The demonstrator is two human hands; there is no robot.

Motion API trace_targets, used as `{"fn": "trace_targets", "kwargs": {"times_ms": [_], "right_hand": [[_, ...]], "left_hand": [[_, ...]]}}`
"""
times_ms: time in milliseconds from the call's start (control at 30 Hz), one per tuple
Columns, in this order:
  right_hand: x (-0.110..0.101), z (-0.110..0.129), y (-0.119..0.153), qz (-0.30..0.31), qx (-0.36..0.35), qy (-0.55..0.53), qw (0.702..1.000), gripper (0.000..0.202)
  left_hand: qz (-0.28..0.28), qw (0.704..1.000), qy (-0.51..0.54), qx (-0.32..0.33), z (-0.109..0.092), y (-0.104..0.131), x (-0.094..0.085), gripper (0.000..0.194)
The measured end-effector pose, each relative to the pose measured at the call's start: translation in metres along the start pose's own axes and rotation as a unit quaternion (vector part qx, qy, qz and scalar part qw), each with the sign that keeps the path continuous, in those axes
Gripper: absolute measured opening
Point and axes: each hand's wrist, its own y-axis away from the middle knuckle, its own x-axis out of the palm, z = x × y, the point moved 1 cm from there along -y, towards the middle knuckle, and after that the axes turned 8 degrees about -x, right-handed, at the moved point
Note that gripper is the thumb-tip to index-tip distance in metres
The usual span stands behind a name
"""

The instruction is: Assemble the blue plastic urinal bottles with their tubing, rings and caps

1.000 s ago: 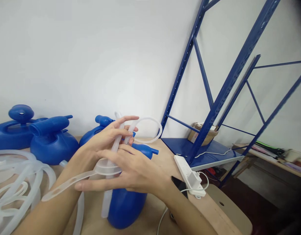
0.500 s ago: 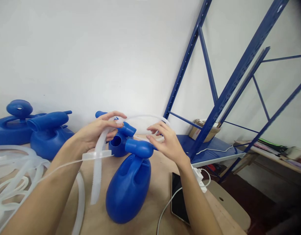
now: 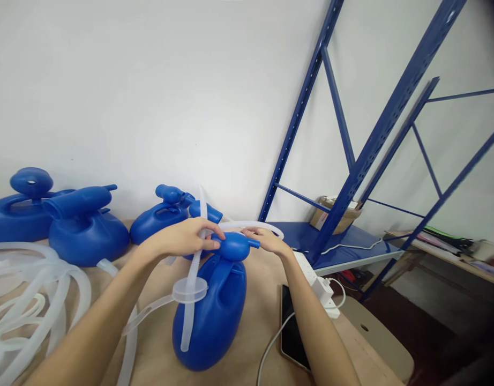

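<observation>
Tube (image 3: 188,324) could slip if the left hand (image 3: 188,236), curled round it, slackens
Right hand (image 3: 270,240) by the bottle (image 3: 221,316); its fingers' hold, I can't tell.

Evenly bright on the smooth white wall (image 3: 150,86), dim over the reddish-brown floor (image 3: 419,316), black along the right edge.

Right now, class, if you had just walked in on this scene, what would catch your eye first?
The blue bottle front and centre comes first, with the left hand and right hand close about its top. Next is the pale tube, running down from the left hand through a round disc in front of that bottle. At right, the tall blue rack looms at a slant.
</observation>
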Motion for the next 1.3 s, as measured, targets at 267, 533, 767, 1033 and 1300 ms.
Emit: {"fn": "trace_targets", "kwargs": {"times_ms": [267, 533, 767, 1033, 1300], "right_hand": [[0.006, -0.016, -0.001, -0.034, 0.016, -0.035, 0.999, 0.053], [0.008, 0.007, 0.0, -0.047, 0.024, 0.005, 0.999, 0.029], [0.007, 0.013, -0.004, -0.022, 0.047, 0.02, 0.998, 0.02], [0.007, 0.015, -0.006, -0.026, 0.07, 0.022, 0.997, 0.02], [0.008, 0.013, -0.005, -0.036, 0.074, 0.055, 0.995, 0.023]], "left_hand": [[0.02, 0.993, -0.104, -0.041, -0.016, 0.004, 0.013, 0.038], [-0.056, 0.947, -0.286, -0.137, -0.049, 0.022, 0.056, 0.054], [-0.034, 0.932, -0.33, -0.145, -0.049, 0.014, 0.064, 0.029], [-0.024, 0.93, -0.33, -0.16, -0.037, 0.005, 0.052, 0.025], [-0.017, 0.929, -0.329, -0.167, -0.036, 0.004, 0.05, 0.03]]}}
